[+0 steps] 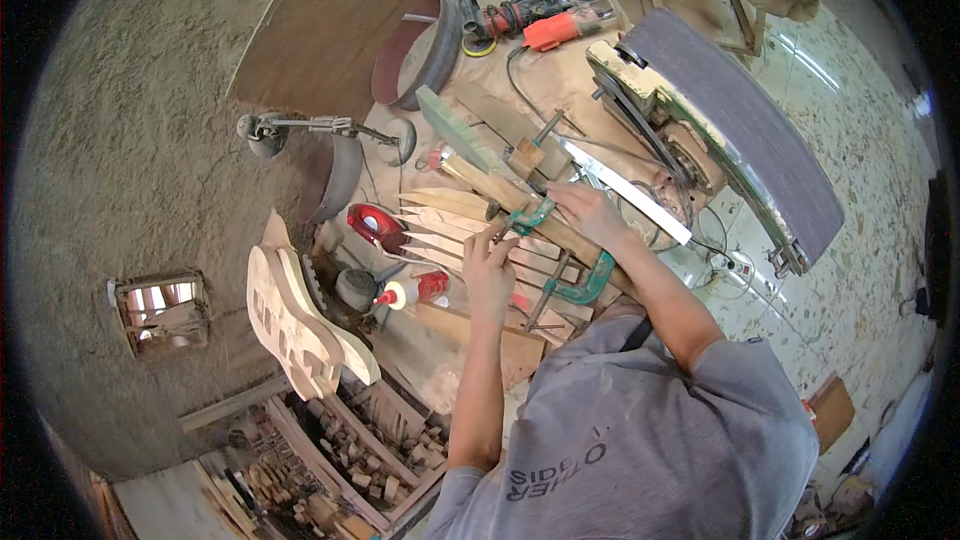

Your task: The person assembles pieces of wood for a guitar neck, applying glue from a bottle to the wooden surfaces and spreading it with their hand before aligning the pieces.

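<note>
My left hand [488, 255] is closed at the screw end of a small green C-clamp [530, 218], fingers curled near its handle. My right hand [585, 210] grips the clamp's other side, against a long wooden strip [475, 180]. A larger green C-clamp [585, 290] sits lower on the strip, and another clamp [545, 125] with a wooden block is at its upper end. Several pointed pale wood pieces [440, 222] lie beside my left hand. A white metal bar [650, 205] lies right of my right hand, and a red-and-white glue bottle [420, 290] left of my left hand.
A large belt sander [750, 130] stands at right; power tools [560, 30] and a sanding belt [430, 60] lie at the back. A lamp [330, 125], red object [375, 225] and shaped wooden pieces [300, 310] are at left, above a crate of offcuts [330, 450].
</note>
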Action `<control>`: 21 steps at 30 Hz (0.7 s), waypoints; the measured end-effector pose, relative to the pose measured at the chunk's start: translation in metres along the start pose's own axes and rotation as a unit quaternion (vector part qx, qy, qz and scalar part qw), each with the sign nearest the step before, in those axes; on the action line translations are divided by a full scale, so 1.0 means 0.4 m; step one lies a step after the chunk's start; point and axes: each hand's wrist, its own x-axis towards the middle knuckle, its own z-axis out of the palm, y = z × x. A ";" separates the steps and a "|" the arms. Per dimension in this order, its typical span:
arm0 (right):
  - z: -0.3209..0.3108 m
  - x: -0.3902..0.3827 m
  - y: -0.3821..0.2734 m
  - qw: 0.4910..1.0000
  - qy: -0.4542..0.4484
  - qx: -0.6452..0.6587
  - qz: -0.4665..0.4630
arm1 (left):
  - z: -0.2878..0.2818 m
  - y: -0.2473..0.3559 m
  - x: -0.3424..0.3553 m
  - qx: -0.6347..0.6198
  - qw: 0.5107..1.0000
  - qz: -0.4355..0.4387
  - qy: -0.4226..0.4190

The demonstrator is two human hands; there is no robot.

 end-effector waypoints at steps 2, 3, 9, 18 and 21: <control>0.002 -0.004 0.001 1.000 0.000 0.006 0.021 | 0.007 0.038 -0.013 -0.040 0.996 -0.054 0.062; 0.002 -0.004 0.004 1.000 0.002 0.006 0.020 | 0.012 0.053 -0.019 -0.159 0.956 -0.222 0.102; 0.011 -0.003 0.007 1.000 -0.014 -0.008 0.008 | -0.002 0.035 -0.011 -0.102 0.951 -0.291 -0.019; 0.012 -0.004 0.003 1.000 0.004 -0.008 0.010 | -0.003 0.005 -0.007 -0.330 0.721 -0.599 -0.110; 0.008 0.001 -0.001 1.000 0.001 -0.013 0.011 | 0.032 0.006 -0.042 -0.314 0.819 -0.479 -0.024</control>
